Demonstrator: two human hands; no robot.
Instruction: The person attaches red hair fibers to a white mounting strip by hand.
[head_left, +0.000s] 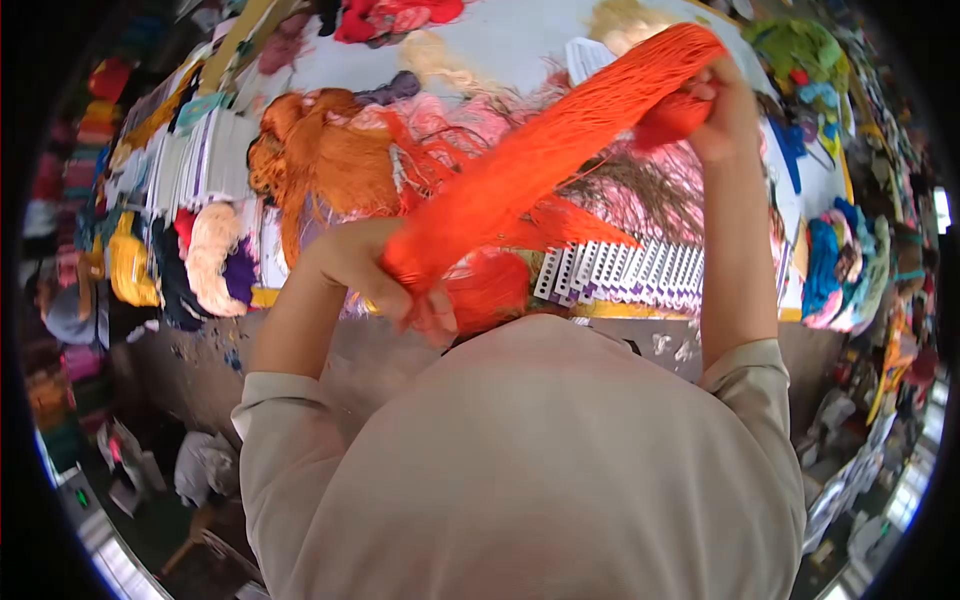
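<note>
A bright orange-red skein of thread (560,145) stretches diagonally between my two hands above the table. My left hand (375,275) grips its lower end, with the fingers smeared a little by motion. The upper end loops over my right hand (715,105), whose fingers are closed on the thread. Loose orange-red strands hang below the skein, and a bundle of the same colour (490,290) lies at the table's near edge by my left hand. White cards with rows of dark holes (620,270) lie along that edge, between my arms.
Rust-orange skeins (330,150) and pink thread (480,118) are heaped on the table (505,40). White card stacks (215,155) stand at the left. Peach (213,245) and yellow skeins (132,262) hang over the left edge; blue ones (822,265) hang at the right.
</note>
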